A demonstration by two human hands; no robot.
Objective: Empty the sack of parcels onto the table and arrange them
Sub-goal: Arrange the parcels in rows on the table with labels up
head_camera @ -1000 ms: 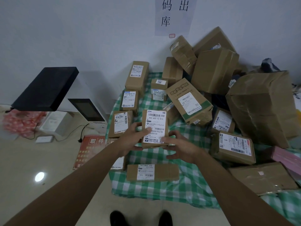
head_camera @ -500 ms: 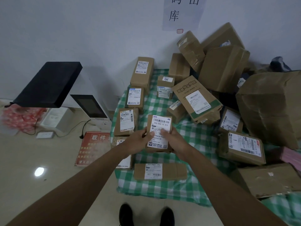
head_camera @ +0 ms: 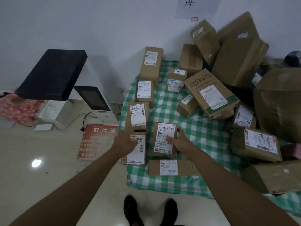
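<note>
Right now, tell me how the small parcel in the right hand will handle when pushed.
The small parcel looks stiff: square cardboard edges, no sagging. Probably light, since the right hand alone grips it. Lying flat on the checked cloth, it should slide rather than tip, though the cloth may bunch.

Held parcel [head_camera: 164,139] label: "502-602-12-815". Front parcel [head_camera: 171,167]: "507 P802 T70". Red floor sign [head_camera: 96,141]: "取件通". Wall paper [head_camera: 196,5]: "库".
</note>
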